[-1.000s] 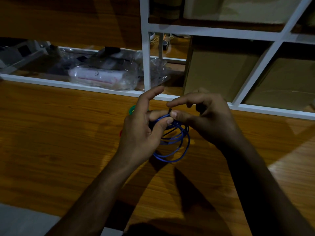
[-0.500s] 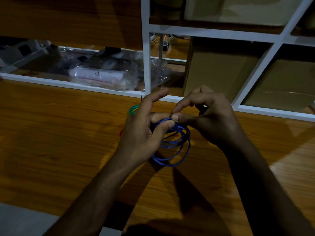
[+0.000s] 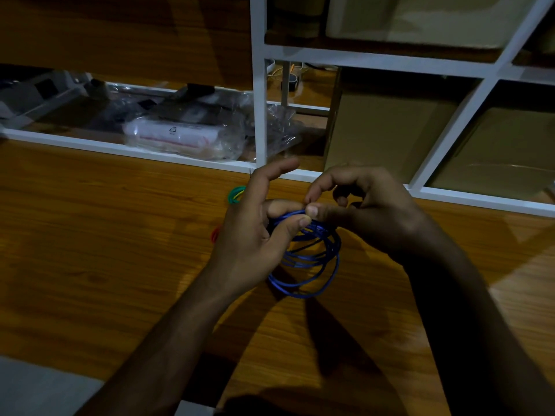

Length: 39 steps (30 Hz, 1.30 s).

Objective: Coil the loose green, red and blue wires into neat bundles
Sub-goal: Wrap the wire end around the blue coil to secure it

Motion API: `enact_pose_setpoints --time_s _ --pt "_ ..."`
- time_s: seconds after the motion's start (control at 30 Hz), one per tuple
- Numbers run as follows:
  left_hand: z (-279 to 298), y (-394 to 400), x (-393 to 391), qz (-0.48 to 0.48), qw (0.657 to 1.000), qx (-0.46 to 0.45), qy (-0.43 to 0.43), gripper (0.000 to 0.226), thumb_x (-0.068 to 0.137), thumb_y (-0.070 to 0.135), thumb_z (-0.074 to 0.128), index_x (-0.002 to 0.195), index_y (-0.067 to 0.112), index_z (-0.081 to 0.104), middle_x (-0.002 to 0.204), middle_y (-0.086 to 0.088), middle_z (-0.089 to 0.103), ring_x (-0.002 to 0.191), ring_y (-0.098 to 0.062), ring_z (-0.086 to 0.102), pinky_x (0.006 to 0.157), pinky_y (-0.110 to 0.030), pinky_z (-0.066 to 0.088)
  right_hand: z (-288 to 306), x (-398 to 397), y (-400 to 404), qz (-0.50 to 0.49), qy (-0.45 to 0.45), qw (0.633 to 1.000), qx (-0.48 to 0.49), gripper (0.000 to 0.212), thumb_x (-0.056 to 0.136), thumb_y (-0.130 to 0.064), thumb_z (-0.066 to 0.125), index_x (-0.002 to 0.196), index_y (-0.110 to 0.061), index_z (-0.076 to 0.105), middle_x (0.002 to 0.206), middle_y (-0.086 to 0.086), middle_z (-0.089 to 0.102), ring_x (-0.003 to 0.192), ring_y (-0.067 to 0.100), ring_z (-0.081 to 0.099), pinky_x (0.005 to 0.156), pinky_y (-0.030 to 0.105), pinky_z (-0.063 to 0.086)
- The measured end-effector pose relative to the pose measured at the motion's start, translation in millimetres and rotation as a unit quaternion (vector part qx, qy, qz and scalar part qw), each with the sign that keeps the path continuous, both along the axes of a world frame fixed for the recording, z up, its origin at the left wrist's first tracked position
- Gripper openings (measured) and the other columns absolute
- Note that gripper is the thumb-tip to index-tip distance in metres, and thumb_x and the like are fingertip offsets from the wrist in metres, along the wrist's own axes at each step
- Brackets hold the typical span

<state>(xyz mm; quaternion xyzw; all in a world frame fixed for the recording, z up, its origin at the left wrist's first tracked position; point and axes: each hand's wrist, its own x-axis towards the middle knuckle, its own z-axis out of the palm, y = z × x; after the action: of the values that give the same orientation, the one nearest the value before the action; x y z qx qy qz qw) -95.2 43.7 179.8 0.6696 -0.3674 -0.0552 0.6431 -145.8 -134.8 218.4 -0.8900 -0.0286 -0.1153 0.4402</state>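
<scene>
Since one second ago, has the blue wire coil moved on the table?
No. The blue wire coil hangs in the same spot below the white shelf post, pinched at its top by the left hand and right hand.

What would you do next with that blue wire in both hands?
Probably tuck or wrap the loose end round the top of the blue wire coil. The left hand and right hand both pinch it there, and the loops hanging below look gathered but untied.
</scene>
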Motion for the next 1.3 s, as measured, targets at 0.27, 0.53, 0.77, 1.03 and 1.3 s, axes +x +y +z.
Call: enact_pose_setpoints --time_s 0.27,0.53,0.77,1.03,1.3 --pt "-2 -1 9 -0.043 0.999 -0.005 0.031 0.058 0.09 -0.002 0.063 0.137 0.022 0.04 0.088 -0.002 0.076 0.076 -0.005 0.069 0.067 -0.018 0.049 3 0 -6 0.048 0.093 0.985 0.137 0.008 0.085 -0.016 0.071 0.077 -0.015 0.07 0.061 -0.006 0.058 0.053 0.002 0.044 0.049 0.015 0.033" --pt "-9 -4 18 -0.047 0.997 0.015 0.057 0.016 0.092 0.003 0.06 0.1 0.017 0.062 0.064 0.015 0.064 0.055 -0.004 0.052 0.053 -0.019 0.042 -5 7 -8 0.042 0.11 0.975 0.188 0.008 0.085 -0.018 0.062 0.081 -0.012 0.06 0.059 -0.013 0.045 0.052 0.001 0.038 0.05 0.017 0.031" --pt "-20 -5 25 -0.043 0.996 0.009 0.079 0.006 0.09 0.012 0.061 0.094 0.016 0.063 0.059 0.007 0.06 0.05 -0.004 0.048 0.053 -0.019 0.04 -3 3 -4 0.024 0.1 0.986 0.129 0.018 0.098 -0.012 0.054 0.08 -0.015 0.058 0.067 -0.011 0.043 0.053 0.003 0.035 0.049 0.021 0.028" --pt "-28 -4 25 0.017 0.989 0.128 -0.076 0.012 0.099 0.022 0.053 0.111 0.02 0.052 0.07 0.013 0.062 0.061 0.001 0.056 0.057 -0.024 0.04 -13 8 6 0.027 0.095 0.981 0.169 0.023 0.1 -0.009 0.048 0.079 -0.016 0.052 0.061 -0.011 0.043 0.057 0.007 0.034 0.05 0.021 0.029" --pt "-22 0 26 -0.081 0.994 0.056 0.053 0.018 0.096 0.021 0.051 0.11 0.025 0.041 0.066 0.0 0.056 0.06 -0.014 0.049 0.056 -0.025 0.039 -22 16 5 -0.028 0.078 0.978 0.19 0.015 0.094 -0.022 0.054 0.08 -0.018 0.054 0.067 -0.008 0.043 0.06 0.006 0.037 0.055 0.022 0.032"
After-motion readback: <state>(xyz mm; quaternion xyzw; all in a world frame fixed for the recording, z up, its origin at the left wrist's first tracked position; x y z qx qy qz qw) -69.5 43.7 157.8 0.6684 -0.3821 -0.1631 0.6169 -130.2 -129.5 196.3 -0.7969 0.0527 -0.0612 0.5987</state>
